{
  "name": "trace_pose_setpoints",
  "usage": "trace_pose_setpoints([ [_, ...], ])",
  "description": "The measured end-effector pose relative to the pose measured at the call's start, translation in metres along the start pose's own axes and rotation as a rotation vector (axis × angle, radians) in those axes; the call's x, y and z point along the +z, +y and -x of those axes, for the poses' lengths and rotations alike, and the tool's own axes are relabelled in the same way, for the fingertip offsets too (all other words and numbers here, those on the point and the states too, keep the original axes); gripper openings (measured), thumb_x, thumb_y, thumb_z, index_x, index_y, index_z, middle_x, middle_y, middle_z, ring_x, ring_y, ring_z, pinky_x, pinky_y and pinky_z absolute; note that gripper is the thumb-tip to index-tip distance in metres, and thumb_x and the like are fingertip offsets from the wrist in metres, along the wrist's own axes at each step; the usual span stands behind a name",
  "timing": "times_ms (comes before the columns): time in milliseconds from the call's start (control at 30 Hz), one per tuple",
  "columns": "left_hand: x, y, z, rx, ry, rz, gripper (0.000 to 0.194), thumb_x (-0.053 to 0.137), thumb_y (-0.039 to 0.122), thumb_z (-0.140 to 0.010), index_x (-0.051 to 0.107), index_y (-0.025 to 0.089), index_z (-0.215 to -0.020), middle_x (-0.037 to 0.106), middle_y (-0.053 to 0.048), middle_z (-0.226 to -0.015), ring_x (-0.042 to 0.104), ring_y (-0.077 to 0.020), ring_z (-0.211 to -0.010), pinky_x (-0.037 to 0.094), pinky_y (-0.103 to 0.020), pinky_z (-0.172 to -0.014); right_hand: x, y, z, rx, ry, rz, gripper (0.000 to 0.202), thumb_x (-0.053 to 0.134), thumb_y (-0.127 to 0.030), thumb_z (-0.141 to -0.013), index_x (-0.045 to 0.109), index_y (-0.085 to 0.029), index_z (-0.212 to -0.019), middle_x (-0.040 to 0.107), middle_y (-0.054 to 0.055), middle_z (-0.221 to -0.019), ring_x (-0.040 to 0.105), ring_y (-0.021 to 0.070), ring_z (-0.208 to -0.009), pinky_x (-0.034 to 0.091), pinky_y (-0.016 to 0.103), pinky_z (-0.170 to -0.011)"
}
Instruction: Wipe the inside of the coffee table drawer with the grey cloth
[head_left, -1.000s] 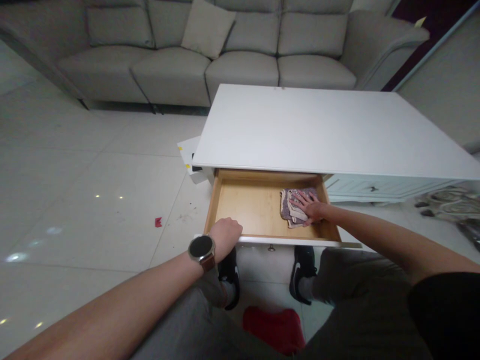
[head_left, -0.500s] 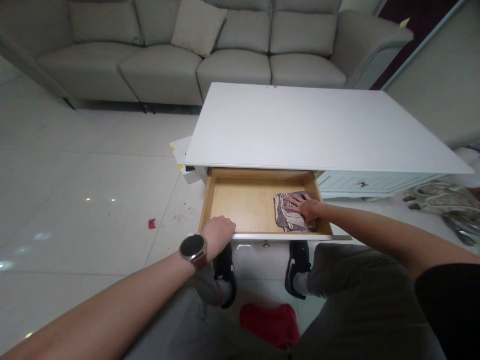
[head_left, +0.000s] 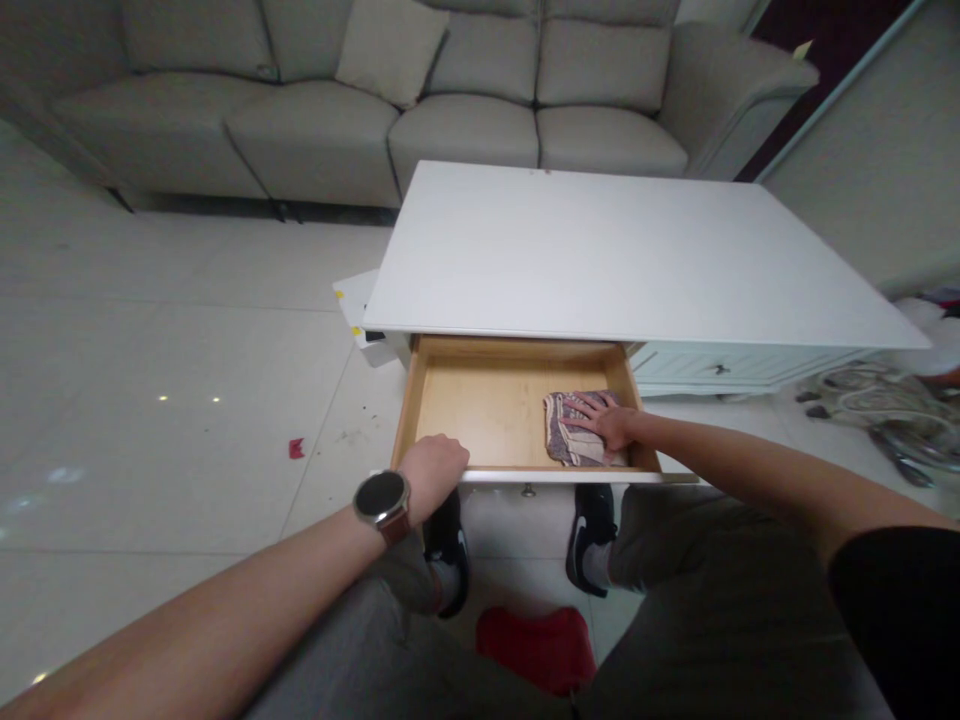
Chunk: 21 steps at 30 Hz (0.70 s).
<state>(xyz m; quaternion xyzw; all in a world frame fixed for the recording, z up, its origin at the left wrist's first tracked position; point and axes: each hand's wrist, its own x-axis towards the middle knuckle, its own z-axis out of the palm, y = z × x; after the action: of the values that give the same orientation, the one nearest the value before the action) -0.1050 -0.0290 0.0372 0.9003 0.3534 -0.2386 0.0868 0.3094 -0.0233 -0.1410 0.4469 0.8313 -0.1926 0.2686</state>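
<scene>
A wooden drawer (head_left: 480, 405) is pulled out of the white coffee table (head_left: 622, 260). At its front left corner my left hand (head_left: 435, 470) is closed over the top edge of the drawer front, fingertips turned away from view. A folded purple and cream towel (head_left: 559, 430) lies at the drawer's right end. Spread fingers of my right hand (head_left: 602, 420) rest flat on top of the towel, covering part of it. A small round knob (head_left: 529, 490) sticks out from the drawer front between my hands.
Beyond the table stands a grey sofa (head_left: 315, 130). A second, closed drawer (head_left: 720, 368) sits to the right, near coiled cables or hoses (head_left: 892, 410). A white box (head_left: 360, 310) is by the table's left side. Below lies a red object (head_left: 536, 645), perhaps a stool.
The view has shifted slightly. Both hands keep their places, the left on the drawer front and the right flat on the towel.
</scene>
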Motion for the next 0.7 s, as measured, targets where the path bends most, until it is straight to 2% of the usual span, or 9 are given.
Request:
trace_pose_setpoints([
  [133,0.000,0.002,-0.002,0.007,0.013,0.000,0.026,0.049,0.000,-0.091,0.075,0.007,-0.090,0.073,-0.021,-0.088,0.073,-0.0279,-0.090,0.056,-0.034,-0.074,-0.002,-0.001,-0.004,0.002,-0.007,0.001,0.129,0.088,-0.045,-0.048,0.023,-0.037,-0.160,-0.006,0.011,-0.170,-0.004,0.0478,-0.151,0.009,0.070,-0.112],
  [333,0.000,0.003,-0.004,0.005,0.025,0.011,0.025,0.050,-0.001,-0.089,0.074,0.007,-0.089,0.073,-0.020,-0.088,0.073,-0.0273,-0.089,0.056,-0.034,-0.073,-0.015,-0.013,-0.020,0.002,-0.012,-0.006,0.133,0.088,-0.044,-0.045,0.023,-0.037,-0.160,-0.006,0.011,-0.170,-0.004,0.0485,-0.151,0.007,0.070,-0.113],
  [700,-0.008,0.005,-0.001,-0.004,-0.039,0.007,0.032,0.045,-0.001,-0.093,0.076,0.006,-0.097,0.074,-0.021,-0.099,0.072,-0.0302,-0.100,0.059,-0.039,-0.081,-0.050,-0.055,-0.078,-0.052,-0.041,0.014,0.141,0.091,-0.044,-0.039,0.019,-0.040,-0.160,-0.006,0.010,-0.170,-0.006,0.0472,-0.151,0.006,0.069,-0.113],
])
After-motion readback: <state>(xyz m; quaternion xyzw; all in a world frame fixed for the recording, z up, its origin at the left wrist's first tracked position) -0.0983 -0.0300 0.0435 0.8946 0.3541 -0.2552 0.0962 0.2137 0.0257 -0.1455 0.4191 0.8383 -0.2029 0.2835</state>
